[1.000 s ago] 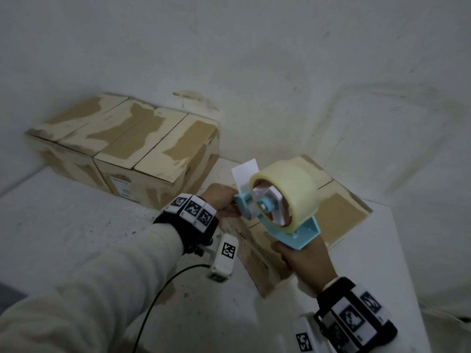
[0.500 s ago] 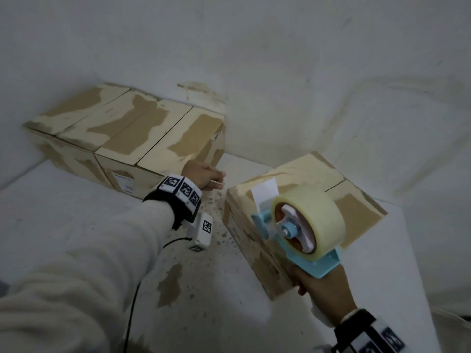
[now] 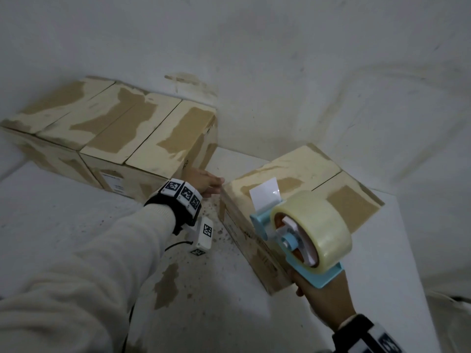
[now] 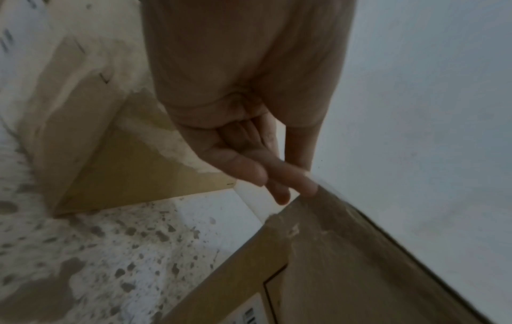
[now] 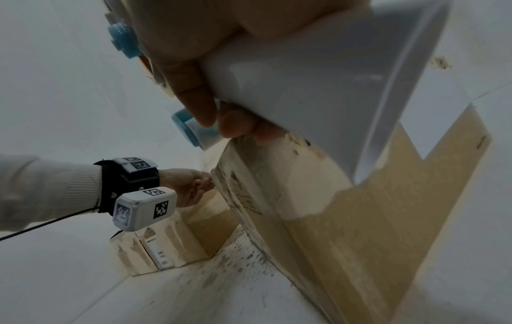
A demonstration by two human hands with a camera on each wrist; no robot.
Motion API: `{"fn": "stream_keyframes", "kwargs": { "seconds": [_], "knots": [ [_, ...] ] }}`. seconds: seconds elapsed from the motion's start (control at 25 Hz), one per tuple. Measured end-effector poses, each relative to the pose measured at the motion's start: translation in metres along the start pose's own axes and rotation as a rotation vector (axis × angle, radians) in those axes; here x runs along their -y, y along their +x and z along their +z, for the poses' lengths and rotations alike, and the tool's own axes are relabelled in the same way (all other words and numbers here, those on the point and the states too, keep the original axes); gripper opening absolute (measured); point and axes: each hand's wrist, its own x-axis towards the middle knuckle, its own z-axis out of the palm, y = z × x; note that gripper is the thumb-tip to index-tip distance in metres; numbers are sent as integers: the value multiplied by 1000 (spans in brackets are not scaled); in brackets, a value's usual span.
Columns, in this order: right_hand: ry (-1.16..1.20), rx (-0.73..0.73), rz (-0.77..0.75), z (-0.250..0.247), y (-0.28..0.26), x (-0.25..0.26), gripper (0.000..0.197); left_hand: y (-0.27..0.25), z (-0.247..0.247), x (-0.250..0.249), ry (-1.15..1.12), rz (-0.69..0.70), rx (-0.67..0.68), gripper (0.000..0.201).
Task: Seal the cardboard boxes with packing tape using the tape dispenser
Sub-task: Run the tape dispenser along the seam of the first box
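Gripping the tape dispenser (image 3: 300, 240) by its handle, the right hand (image 3: 323, 299) is hovering it over the near box (image 3: 300, 174). Just left of that box, the left hand (image 3: 204, 183) is reaching with relaxed, empty fingers (image 4: 277, 173) touching its corner. Rigid and light, the dispenser probably handles best held there.

Light-blue tape dispenser (image 3: 260, 222), yellowish tape roll (image 3: 323, 225), tan boxes (image 3: 122, 128) patched cream.

The left arm reaches forward in a pale sleeve, its left hand (image 3: 205, 180) extended with fingers (image 4: 279, 175) nearly straight and loosely together, palm turned inward; a marker band wraps the wrist. The right hand (image 3: 323, 296) sits low and near, fingers (image 5: 194, 94) curled tight around a handle.
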Motion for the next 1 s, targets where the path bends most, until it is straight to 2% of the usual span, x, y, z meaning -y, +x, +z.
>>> {"fn": "stream_keyframes", "kwargs": {
  "seconds": [0.12,0.16,0.2,0.32,0.4,0.48,0.52,0.56,0.6,0.68,0.72,0.88,1.0],
  "knots": [
    [-15,-27,-50,1,0,-1,34,-4,4,-1,-3,-193,209,34],
    [-20,-32,-56,1,0,-2,39,-6,4,1,29,-236,241,30],
    [-27,-27,-56,0,1,-2,40,-7,4,5,58,-272,228,28],
    [-57,7,-50,-1,11,-2,27,-4,3,16,50,-308,145,57],
    [-61,32,-58,1,24,2,24,1,2,9,75,-203,42,55],
    [-81,55,-76,6,39,11,22,1,0,-8,337,90,-143,46],
    [-83,69,-78,8,44,16,21,-2,4,-18,465,278,-184,45],
    [-75,76,-74,9,48,18,20,-11,11,-27,597,437,-126,47],
    [-56,79,-70,10,49,21,20,-17,21,-31,748,544,-3,50],
    [1,69,-31,13,44,23,17,-24,41,-20,1046,537,217,62],
    [22,58,-5,14,42,24,16,-21,46,-14,1131,507,244,69],
    [-11,45,101,14,36,27,14,-16,50,-1,1163,538,207,84],
    [-1,40,148,8,28,26,20,-19,54,0,1251,493,179,88]
  ]
}}
